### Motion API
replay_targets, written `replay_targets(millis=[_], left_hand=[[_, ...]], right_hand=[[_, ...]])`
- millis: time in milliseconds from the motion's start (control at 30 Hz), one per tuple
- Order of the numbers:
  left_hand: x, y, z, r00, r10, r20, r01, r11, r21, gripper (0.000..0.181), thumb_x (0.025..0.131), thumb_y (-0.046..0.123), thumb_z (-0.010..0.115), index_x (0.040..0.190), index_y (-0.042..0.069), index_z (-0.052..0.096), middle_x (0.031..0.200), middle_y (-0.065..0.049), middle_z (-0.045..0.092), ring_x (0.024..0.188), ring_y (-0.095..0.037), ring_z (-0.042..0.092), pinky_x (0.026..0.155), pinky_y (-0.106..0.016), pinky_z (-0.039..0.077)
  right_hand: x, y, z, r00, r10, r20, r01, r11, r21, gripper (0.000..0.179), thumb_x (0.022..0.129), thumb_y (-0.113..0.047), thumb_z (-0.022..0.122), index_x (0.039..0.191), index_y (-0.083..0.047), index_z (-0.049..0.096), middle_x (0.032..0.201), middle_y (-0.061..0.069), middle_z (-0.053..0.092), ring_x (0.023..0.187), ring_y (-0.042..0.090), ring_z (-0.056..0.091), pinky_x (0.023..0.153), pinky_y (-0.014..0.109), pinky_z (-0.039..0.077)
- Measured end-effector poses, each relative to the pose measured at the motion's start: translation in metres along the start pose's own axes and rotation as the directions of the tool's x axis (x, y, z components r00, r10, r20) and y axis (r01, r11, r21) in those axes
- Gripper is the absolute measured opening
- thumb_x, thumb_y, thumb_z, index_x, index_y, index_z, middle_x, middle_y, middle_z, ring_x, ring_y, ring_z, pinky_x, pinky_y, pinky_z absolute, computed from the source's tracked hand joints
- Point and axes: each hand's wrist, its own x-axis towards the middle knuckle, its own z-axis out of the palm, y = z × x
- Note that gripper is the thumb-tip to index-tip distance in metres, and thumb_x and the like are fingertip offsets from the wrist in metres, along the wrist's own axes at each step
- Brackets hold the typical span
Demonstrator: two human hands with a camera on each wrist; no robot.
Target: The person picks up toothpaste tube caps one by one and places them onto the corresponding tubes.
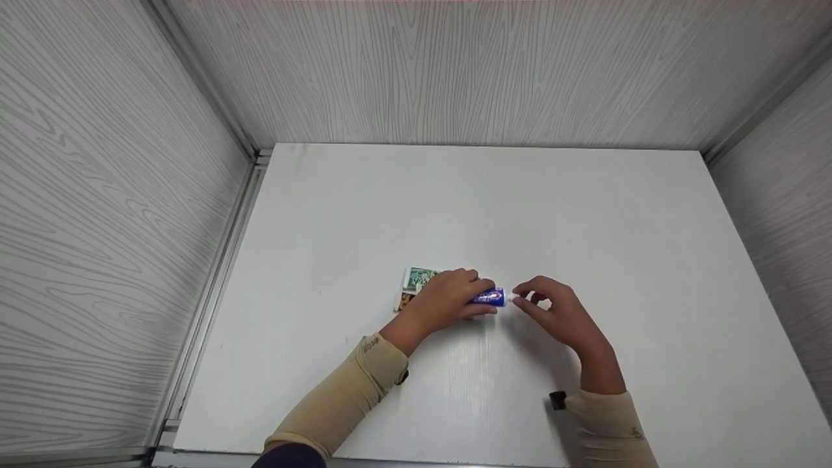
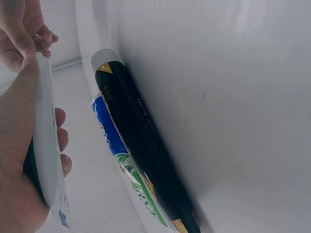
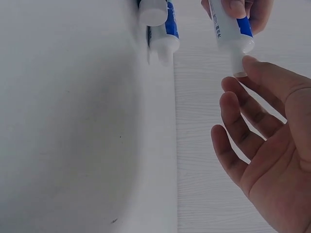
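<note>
My left hand grips a white and blue toothpaste tube, with the thumb along one side and the fingers curled round the other. The tube's capped end points toward my right hand. In the right wrist view, that hand's thumb and index finger pinch the small white cap, while its other fingers are spread and loosely bent. On the table below the left hand, a dark tube with a pale cap lies beside a blue and green toothpaste tube. The left hand partly covers both in the head view.
The white tabletop spreads around both hands. Pale wood-grain panels stand at the back, the left and the right. A metal rail runs along the left edge of the table.
</note>
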Motion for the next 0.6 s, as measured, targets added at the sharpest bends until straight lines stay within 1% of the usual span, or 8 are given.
replay_targets(millis=[200, 267, 400, 467, 600], left_hand=[[-0.001, 0.001, -0.0005, 1.0, -0.006, 0.007, 0.006, 1.0, 0.009, 0.049, 0.103, 0.055, 0.062, 0.133, 0.017, 0.07, 0.105, -0.002, 0.07, 0.086, -0.016, 0.062, 0.078, -0.034, 0.056], [-0.0011, 0.0014, -0.0006, 1.0, -0.01, 0.011, 0.01, 1.0, 0.006, 0.049, 0.103, 0.056, 0.062, 0.134, 0.017, 0.07, 0.106, -0.002, 0.07, 0.086, -0.016, 0.062, 0.078, -0.034, 0.056], [-0.0005, 0.0016, -0.0001, 1.0, -0.019, 0.016, 0.019, 1.0, 0.005, 0.05, 0.103, 0.057, 0.062, 0.134, 0.018, 0.069, 0.106, -0.002, 0.07, 0.086, -0.016, 0.061, 0.078, -0.034, 0.055], [-0.0002, 0.0018, 0.0001, 1.0, -0.02, 0.014, 0.02, 1.0, 0.008, 0.05, 0.103, 0.057, 0.062, 0.134, 0.018, 0.069, 0.105, -0.002, 0.069, 0.085, -0.016, 0.061, 0.077, -0.034, 0.055], [-0.0005, 0.0029, 0.0, 1.0, -0.013, 0.001, 0.013, 1.0, 0.006, 0.049, 0.103, 0.057, 0.062, 0.133, 0.019, 0.069, 0.103, -0.001, 0.068, 0.084, -0.015, 0.06, 0.076, -0.033, 0.054]], right_hand=[[-0.0008, -0.0011, 0.0009, 0.999, 0.031, 0.017, -0.032, 0.999, 0.015, 0.018, 0.101, -0.019, 0.075, 0.117, -0.011, 0.077, 0.109, -0.002, 0.075, 0.095, 0.016, 0.067, 0.09, 0.045, 0.056], [-0.0014, -0.0014, 0.0011, 0.999, 0.038, 0.019, -0.039, 0.999, 0.025, 0.021, 0.101, -0.02, 0.076, 0.12, -0.01, 0.076, 0.11, 0.0, 0.074, 0.094, 0.016, 0.067, 0.09, 0.048, 0.056], [-0.0013, -0.0028, 0.0006, 0.999, 0.037, 0.018, -0.038, 0.998, 0.042, 0.03, 0.099, -0.021, 0.078, 0.125, -0.006, 0.073, 0.113, 0.006, 0.074, 0.091, 0.019, 0.067, 0.09, 0.054, 0.056], [-0.0011, -0.0038, 0.0001, 0.999, 0.034, 0.014, -0.034, 0.998, 0.043, 0.032, 0.098, -0.021, 0.079, 0.126, -0.007, 0.073, 0.114, 0.008, 0.074, 0.089, 0.018, 0.068, 0.09, 0.055, 0.056], [-0.0016, -0.0031, 0.0005, 1.0, 0.004, -0.011, -0.003, 1.0, 0.03, 0.03, 0.093, -0.016, 0.084, 0.121, -0.013, 0.074, 0.112, 0.004, 0.073, 0.086, 0.015, 0.069, 0.088, 0.051, 0.057]])
